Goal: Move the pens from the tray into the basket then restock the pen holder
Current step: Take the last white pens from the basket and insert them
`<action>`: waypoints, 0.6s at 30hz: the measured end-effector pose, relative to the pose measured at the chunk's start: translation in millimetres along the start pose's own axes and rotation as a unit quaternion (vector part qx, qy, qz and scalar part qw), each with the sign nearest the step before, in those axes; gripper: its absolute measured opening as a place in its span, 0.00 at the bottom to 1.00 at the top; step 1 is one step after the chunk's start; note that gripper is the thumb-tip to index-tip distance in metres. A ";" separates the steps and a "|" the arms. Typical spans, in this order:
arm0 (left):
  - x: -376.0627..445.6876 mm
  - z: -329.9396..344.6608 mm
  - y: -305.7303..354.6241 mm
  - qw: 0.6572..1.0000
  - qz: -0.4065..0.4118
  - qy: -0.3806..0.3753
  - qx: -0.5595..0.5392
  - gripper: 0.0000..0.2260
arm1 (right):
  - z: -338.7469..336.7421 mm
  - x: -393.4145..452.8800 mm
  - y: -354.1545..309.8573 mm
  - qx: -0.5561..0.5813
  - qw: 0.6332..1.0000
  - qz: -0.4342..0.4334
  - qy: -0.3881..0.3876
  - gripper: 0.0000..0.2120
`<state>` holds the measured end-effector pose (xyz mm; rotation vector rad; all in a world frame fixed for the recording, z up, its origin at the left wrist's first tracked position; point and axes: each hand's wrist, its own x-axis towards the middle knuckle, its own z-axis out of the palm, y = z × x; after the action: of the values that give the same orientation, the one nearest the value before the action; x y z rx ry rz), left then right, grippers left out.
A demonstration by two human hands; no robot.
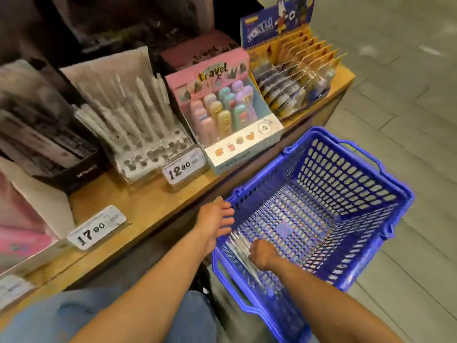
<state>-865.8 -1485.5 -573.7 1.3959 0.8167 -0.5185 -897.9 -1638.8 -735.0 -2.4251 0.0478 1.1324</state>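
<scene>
A blue plastic basket (351, 194) stands on the floor beside the wooden shelf. A bundle of white wrapped pens (238, 246) lies on its bottom at the near left corner. My right hand (261, 253) is inside the basket with its fingers curled round those pens. My left hand (217, 219) hovers at the basket's left rim, fingers spread and holding nothing. On the shelf the white pen holder (138, 125) stands with several white pens upright in its back rows and empty holes at its front.
The wooden shelf (138, 211) carries a black pen box (49, 144), a pink "travel" display box (227, 105) and a blue-and-yellow card display (294, 70). Price tags 17.90 (96, 227) and 12.90 (184, 167) stand near its edge. Grey floor lies to the right.
</scene>
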 end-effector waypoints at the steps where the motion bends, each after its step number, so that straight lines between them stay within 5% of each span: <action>1: 2.9 -1.0 -2.0 1.000 0.000 0.005 -0.006 0.16 | 6.6 6.9 3.2 -0.022 1.000 0.004 -0.011 0.13; 11: 22.3 -8.3 -16.8 0.999 0.038 0.034 -0.006 0.18 | 48.2 35.0 9.2 -0.167 0.986 0.009 -0.014 0.15; 18: 21.1 -12.0 -27.0 0.999 0.039 0.034 -0.003 0.15 | 22.5 25.7 5.1 -0.005 1.000 0.004 0.027 0.11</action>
<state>-875.0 -1474.3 -607.0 1.4395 0.8151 -0.4100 -898.3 -1629.9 -768.4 -2.4664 0.0692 1.0729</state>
